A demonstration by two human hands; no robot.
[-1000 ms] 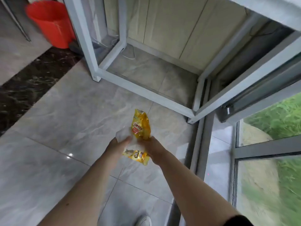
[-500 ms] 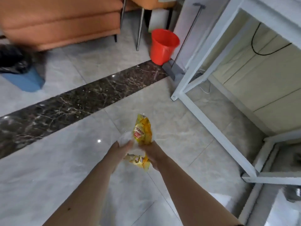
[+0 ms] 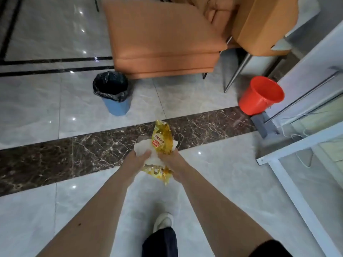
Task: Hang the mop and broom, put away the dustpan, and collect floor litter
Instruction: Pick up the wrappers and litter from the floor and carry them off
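Both hands meet in front of me over the tiled floor, holding a bundle of litter. My left hand [image 3: 136, 161] grips crumpled white paper [image 3: 143, 148]. My right hand [image 3: 171, 161] is closed on a yellow snack wrapper [image 3: 161, 140] that sticks up above the fingers, with a second yellow piece [image 3: 157, 172] hanging below. A blue waste bin [image 3: 113, 93] lined with a black bag stands open on the floor ahead to the left, well apart from my hands. A metal handle [image 3: 300, 98] leans at the right with a grey base [image 3: 263, 123].
An orange sofa [image 3: 161, 39] stands behind the bin. A red bucket [image 3: 260, 96] sits at the right, beside a white metal frame [image 3: 289, 179]. A dark marble strip [image 3: 74, 154] crosses the floor. My foot in a white shoe [image 3: 163, 220] is below.
The view has swung left, from the white frame and window to the sofa and waste bin. My hands have kept hold of the wrapper and paper throughout.
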